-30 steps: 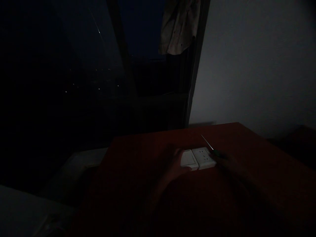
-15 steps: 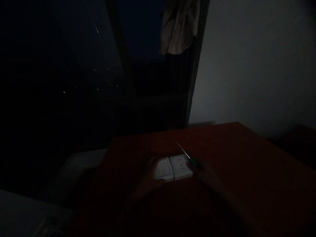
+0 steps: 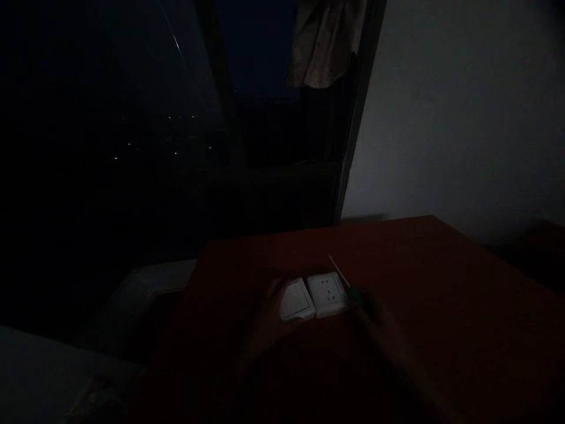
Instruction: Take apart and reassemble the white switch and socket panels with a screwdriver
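Note:
Side by side on the reddish table [image 3: 397, 253] lie a white wall switch [image 3: 295, 299] and a white wall socket [image 3: 328, 292] with several dark holes. Their near corners meet, with a thin wedge of gap between them. My left hand [image 3: 269, 321] grips the switch from its left side, fingers at the far edge and thumb at the near edge. In my right hand [image 3: 375, 321] is a screwdriver [image 3: 354, 294] with a green handle, its thin shaft pointing away and to the left past the socket. The right fingers are dim, close to the socket's right edge.
The room is very dark. Behind the table is a window [image 3: 176, 135] with small lights outside, and a pale curtain [image 3: 324, 53] hangs at its right. A light wall [image 3: 454, 118] stands at the right, and a pale ledge [image 3: 165, 274] at the left.
The switch and socket appear slightly further right, and the switch now sits at more of an angle to the socket. The screwdriver has shifted right with my right hand. The view itself moved a little.

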Demonstrator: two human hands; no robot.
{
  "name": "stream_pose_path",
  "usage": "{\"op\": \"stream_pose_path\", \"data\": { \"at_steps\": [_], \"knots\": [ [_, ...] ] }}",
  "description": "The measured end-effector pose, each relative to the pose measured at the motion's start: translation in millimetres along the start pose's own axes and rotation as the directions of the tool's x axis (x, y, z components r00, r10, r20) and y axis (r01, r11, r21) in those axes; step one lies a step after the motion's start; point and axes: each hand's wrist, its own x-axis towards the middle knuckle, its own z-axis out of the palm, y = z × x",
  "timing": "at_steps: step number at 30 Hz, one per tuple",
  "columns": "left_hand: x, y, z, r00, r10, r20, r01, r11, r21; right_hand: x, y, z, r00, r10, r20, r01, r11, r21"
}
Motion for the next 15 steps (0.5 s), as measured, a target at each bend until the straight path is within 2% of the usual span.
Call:
{"op": "stream_pose_path", "data": {
  "at_steps": [3,7,10,15],
  "knots": [
    [-2,-1,0.9,1.0,0.01,-0.007,-0.01,1.0,0.015,-37,4,4,0.999,-0.035,-0.038,0.031,0.994,-0.108],
    [-1,-4,1.9,0.998,0.056,-0.018,-0.054,0.996,0.064,-76,19,13,0.991,-0.127,0.051,0.134,0.974,-0.181],
    [0,-7,2.6,0.993,0.114,-0.017,-0.112,0.991,0.078,-90,33,20,0.982,-0.177,0.064,0.188,0.942,-0.278],
    [0,-7,4.2,0.993,0.114,-0.008,-0.114,0.993,0.04,-96,40,28,0.967,-0.234,0.098,0.254,0.889,-0.382]
  ]
}}
